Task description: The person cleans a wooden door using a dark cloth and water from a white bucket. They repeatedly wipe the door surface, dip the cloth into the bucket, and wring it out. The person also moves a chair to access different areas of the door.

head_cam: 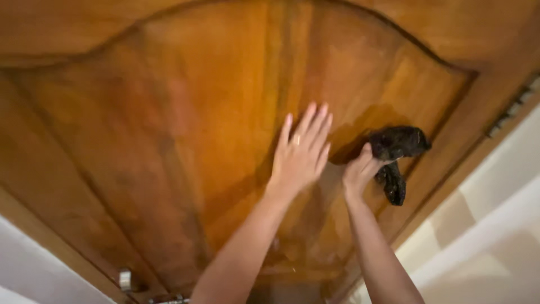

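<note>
Wooden door (185, 141): right hand (360, 171) presses black cloth (398, 147).

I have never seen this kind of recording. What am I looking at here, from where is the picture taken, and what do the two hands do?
There is no machine here: a person works with two bare hands. The single picture comes from a camera worn on the person's head. It faces a wooden door with an arched carved panel. The left hand lies flat and open on the wood, with a ring on one finger. The right hand holds a dark crumpled cloth against the panel. A metal fitting shows near the bottom edge, and a pale wall at the right.
</note>
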